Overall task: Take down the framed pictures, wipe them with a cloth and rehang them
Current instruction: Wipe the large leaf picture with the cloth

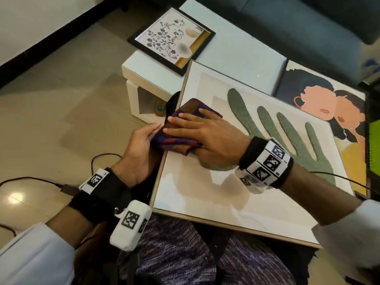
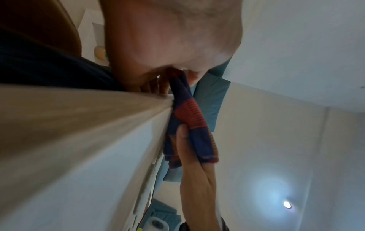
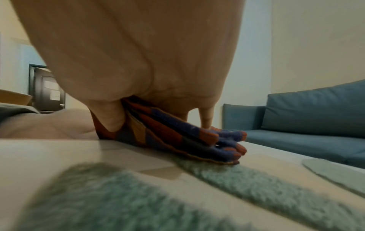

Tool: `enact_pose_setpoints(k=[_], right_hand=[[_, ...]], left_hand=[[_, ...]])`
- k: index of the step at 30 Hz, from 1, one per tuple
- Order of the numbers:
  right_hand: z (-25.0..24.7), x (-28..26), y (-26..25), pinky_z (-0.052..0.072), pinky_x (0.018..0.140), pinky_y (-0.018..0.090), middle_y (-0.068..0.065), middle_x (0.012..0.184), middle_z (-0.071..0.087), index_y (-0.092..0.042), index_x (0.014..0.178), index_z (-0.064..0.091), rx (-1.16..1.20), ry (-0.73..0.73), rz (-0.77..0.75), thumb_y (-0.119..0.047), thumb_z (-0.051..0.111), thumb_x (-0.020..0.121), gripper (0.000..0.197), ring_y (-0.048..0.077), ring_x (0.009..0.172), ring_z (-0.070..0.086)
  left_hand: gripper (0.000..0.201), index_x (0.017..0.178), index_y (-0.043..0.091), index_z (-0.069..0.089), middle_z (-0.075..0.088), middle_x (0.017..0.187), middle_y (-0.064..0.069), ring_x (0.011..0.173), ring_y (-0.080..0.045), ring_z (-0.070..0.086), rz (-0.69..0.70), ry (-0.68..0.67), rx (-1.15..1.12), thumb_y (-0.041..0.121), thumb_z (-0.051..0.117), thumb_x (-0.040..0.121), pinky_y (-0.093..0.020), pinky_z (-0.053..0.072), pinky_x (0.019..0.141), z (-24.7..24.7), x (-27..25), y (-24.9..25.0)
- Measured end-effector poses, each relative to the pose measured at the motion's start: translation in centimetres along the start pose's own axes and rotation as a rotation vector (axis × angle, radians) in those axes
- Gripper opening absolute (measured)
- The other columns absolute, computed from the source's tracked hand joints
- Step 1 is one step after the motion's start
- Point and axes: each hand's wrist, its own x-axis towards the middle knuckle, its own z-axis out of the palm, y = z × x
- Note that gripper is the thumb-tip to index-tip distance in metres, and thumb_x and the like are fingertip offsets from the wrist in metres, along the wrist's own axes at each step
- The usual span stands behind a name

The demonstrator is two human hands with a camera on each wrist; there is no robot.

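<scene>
A large cactus picture [image 1: 236, 192] in a pale wooden frame lies on my lap. A folded purple, red and brown cloth [image 1: 191, 108] rests on its upper left glass and hangs over the left edge. My right hand [image 1: 205, 134] lies spread on the cloth, fingers straight on top and the thumb tucked under its near edge. In the right wrist view the cloth [image 3: 177, 134] sits squeezed under that hand [image 3: 138, 54]. My left hand [image 1: 139, 145] grips the frame's left edge [image 2: 79, 117], where the overhanging cloth [image 2: 187, 115] meets its thumb.
A floral picture [image 1: 170, 40] in a black frame lies on the white low table [image 1: 246, 50]. A portrait picture [image 1: 329, 99] sits to the right behind the cactus one. A blue sofa [image 1: 308, 17] stands beyond. A bottle [image 1: 160, 109] stands under the table, and cables [image 1: 30, 182] trail across the floor.
</scene>
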Motion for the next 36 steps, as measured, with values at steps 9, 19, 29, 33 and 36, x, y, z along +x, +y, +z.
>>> enact_pose_setpoints(k=[9, 19, 29, 33, 36], right_hand=[[-1.7, 5.3, 5.8, 0.013, 0.122, 0.057, -0.01, 0.166, 0.023, -0.043, 0.156, 0.029, 0.027, 0.035, 0.119, -0.048, 0.033, 0.094, 0.062, 0.014, 0.154, 0.017], [-3.5, 9.0, 10.7, 0.028, 0.119, 0.051, -0.008, 0.162, 0.034, -0.045, 0.152, 0.035, -0.027, 0.139, 0.331, -0.051, 0.037, 0.103, 0.05, 0.021, 0.147, 0.035], [-4.5, 2.7, 15.7, 0.05, 0.096, 0.043, 0.011, 0.123, 0.067, -0.037, 0.144, 0.05, 0.037, 0.132, 0.676, -0.033, 0.044, 0.102, 0.042, 0.035, 0.11, 0.062], [-4.0, -4.0, 18.2, 0.049, 0.092, 0.039, 0.015, 0.123, 0.067, -0.031, 0.141, 0.054, 0.175, 0.226, 0.806, -0.04, 0.043, 0.103, 0.04, 0.036, 0.109, 0.063], [-3.3, -9.9, 19.2, 0.046, 0.083, 0.034, 0.011, 0.105, 0.072, -0.025, 0.13, 0.063, 0.233, 0.313, 0.894, -0.041, 0.044, 0.104, 0.035, 0.032, 0.094, 0.065]], left_hand=[[0.056, 0.132, 0.012, 0.069, 0.077, 0.108, -0.01, 0.085, -0.021, 0.074, -0.087, -0.125, 0.162, 0.005, 0.066, 0.076, -0.029, 0.064, 0.071, -0.5, -0.1, 0.6], [0.061, 0.139, 0.014, 0.067, 0.074, 0.13, -0.018, 0.096, -0.026, 0.076, -0.118, -0.076, 0.175, 0.003, 0.069, 0.079, -0.032, 0.066, 0.078, -0.7, 0.5, 0.5], [0.062, 0.14, 0.01, 0.066, 0.074, 0.13, -0.017, 0.111, -0.034, 0.07, -0.104, -0.06, 0.225, 0.001, 0.067, 0.079, -0.037, 0.062, 0.09, -0.3, 0.0, 0.9], [0.053, 0.14, 0.011, 0.066, 0.075, 0.129, -0.015, 0.113, -0.034, 0.07, -0.079, -0.03, 0.345, -0.003, 0.064, 0.088, -0.034, 0.065, 0.086, -0.4, 0.3, 1.0], [0.053, 0.141, 0.015, 0.066, 0.077, 0.124, -0.008, 0.115, -0.033, 0.071, -0.02, 0.023, 0.483, -0.004, 0.066, 0.092, -0.043, 0.057, 0.099, 0.1, 0.4, 1.0]])
